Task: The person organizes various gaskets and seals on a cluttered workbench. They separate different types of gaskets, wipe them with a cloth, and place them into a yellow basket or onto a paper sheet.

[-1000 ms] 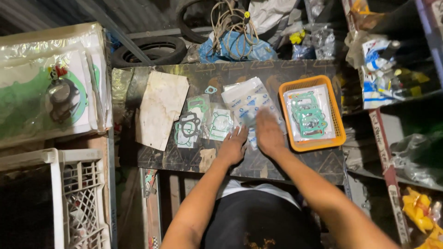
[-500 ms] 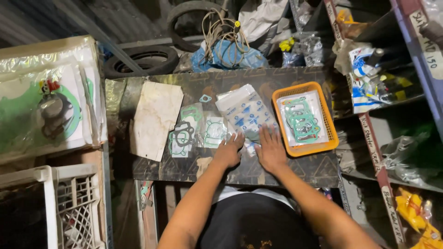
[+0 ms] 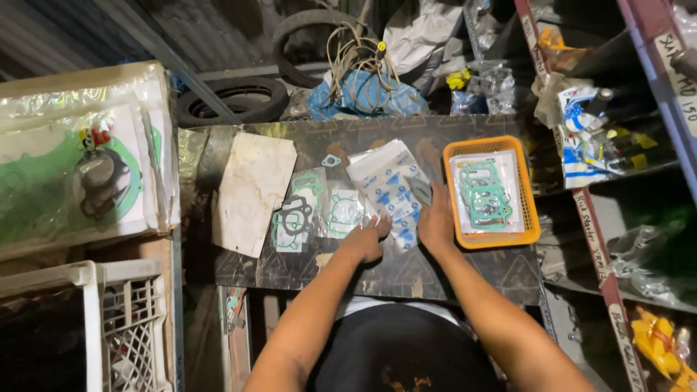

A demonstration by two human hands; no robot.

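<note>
At far left I see a large bagged gasket sheet (image 3: 80, 174) with green printing, lying on a box, and below it a white plastic crate (image 3: 109, 327). Behind the bench I see two dark tyres (image 3: 232, 98), one lying flat and one further back. The dark metal benchtop (image 3: 465, 272) carries, from the left, a stained sheet of cardboard (image 3: 250, 189), then two small bags of green gaskets (image 3: 294, 221), one just beside the other, and a single small loose gasket (image 3: 332, 160) above them.

My left hand (image 3: 367, 238) lies flat with its fingers (image 3: 381, 224) stretched out and close together, their tips touching the lower edge of a clear packet with blue print (image 3: 388, 185); they grip nothing. My right hand (image 3: 435, 221) rests just to the right of the same packet, palm down, and its fingers are curled lightly about a small grey flat piece (image 3: 421, 190) that sits on the packet's right edge. I cannot tell how firmly it is held.

Just beside the right hand I see an orange plastic tray (image 3: 460, 156) holding a bag of green gaskets (image 3: 486, 192). At far right, metal shelves (image 3: 606, 261) hold bagged parts.
</note>
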